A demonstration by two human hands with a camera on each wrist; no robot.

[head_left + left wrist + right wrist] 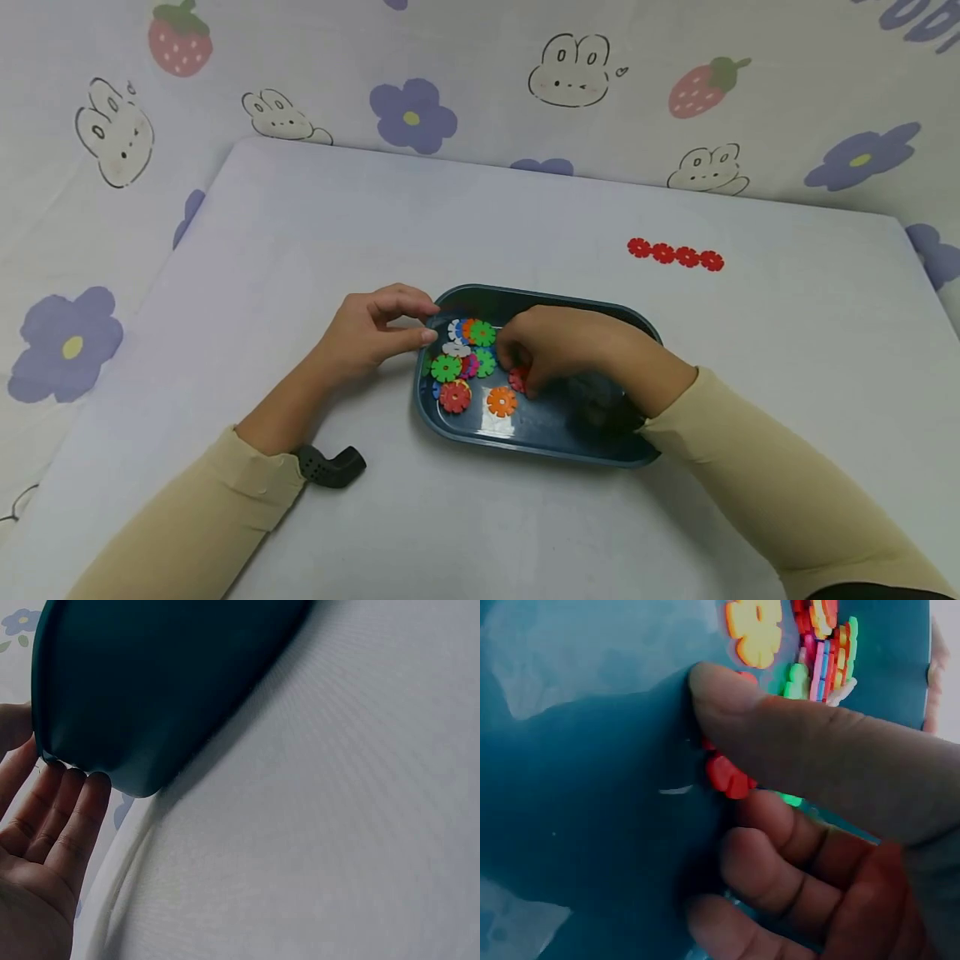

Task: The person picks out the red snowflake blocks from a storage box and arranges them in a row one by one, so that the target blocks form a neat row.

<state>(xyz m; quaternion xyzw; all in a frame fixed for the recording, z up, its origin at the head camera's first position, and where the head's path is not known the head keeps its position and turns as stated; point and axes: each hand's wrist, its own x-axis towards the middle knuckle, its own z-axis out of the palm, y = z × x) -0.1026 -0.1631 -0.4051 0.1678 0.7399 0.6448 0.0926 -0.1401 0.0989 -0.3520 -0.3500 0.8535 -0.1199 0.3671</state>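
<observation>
My right hand (558, 342) reaches into the dark blue tray (540, 454). Its thumb and curled fingers pinch a red notched plastic disc (729, 776), partly hidden by the thumb. To the left inside the tray lie several notched discs in a loose pile, among them a green disc (446, 367) and a red disc (455, 397). An orange disc (502, 402) lies apart from them, nearer the front. At the tray's left end, my left hand (371, 329) touches the rim with relaxed fingertips; the left wrist view shows its fingers (79, 825) against the outer wall.
A joined row of red discs (675, 254) lies on the white table (450, 208) behind the tray, to the right. Near my left sleeve is a black curved piece (332, 467). A patterned cloth (480, 75) hangs behind the table.
</observation>
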